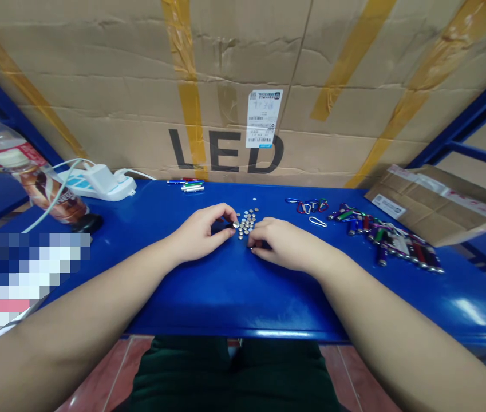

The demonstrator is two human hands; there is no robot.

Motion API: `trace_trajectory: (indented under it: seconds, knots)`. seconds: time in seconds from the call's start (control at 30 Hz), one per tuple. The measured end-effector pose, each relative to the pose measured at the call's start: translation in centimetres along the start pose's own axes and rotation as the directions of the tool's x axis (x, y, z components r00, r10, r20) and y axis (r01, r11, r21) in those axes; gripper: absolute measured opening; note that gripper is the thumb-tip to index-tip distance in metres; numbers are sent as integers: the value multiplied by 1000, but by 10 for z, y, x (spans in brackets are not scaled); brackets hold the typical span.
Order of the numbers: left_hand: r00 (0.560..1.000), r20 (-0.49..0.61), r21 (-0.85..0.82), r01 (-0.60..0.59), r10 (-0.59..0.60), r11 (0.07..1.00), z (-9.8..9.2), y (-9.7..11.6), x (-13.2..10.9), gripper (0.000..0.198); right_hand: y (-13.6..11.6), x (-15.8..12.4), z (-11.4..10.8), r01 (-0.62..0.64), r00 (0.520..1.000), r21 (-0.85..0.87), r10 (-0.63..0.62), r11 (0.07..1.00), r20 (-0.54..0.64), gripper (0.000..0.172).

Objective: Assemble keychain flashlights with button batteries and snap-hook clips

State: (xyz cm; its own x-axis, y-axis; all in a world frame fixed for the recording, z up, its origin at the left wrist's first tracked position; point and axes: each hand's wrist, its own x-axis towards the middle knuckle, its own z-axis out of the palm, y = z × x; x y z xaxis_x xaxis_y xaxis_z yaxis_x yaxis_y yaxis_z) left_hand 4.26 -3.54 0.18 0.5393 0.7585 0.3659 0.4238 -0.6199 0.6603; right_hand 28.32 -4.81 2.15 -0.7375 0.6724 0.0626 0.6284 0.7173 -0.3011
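**Both hands at the button-cell heap, mid-table**

Left hand (pixel 202 232): thumb and fingertips pinched together on a small dark barrel (pixel 224 225). A silver cell sits at its end, just beside the heap. A fingertip pinch, probably because the piece is too small for a fuller grip.

Right hand (pixel 283 243): palm down on the blue table (pixel 234 292), fingers curled over something dark. Cannot tell whether it is gripped or only covered.

Button cells (pixel 247 222): loose heap between the two hands, touching neither palm, apparently kept where either hand can reach it.

Toward the right edge: keychain flashlights (pixel 391 240) in a scattered pile, with carabiner clips (pixel 309 206) between them and the cells.

Far edge: a few flashlights (pixel 189 184) laid side by side, apart from the pile. A power strip (pixel 101 183) lies at the far left corner, and a plastic bottle (pixel 32 177) leans nearby.
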Motion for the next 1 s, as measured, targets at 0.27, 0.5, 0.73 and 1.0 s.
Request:
trace_trajectory:
  seconds: [0.27, 0.5, 0.73, 1.0]
  knots:
    - [1000, 13, -8, 10, -10, 1000, 0, 0, 0, 13, 1, -3, -2, 39, 989, 298, 6, 954, -149, 10]
    - [1000, 28, -4, -1, 1, 1000, 2, 2, 0, 13, 0, 3, 10, 137, 906, 559, 124, 818, -404, 5]
    - [999, 37, 10, -17, 17, 1000, 2, 2, 0, 14, -1, 5, 11, 218, 845, 220, -71, 951, -530, 6]
    - [998, 54, 53, -43, 40, 998, 0, 4, -1, 15, 3, 6, 12, 265, 840, 135, -160, 955, -518, 7]
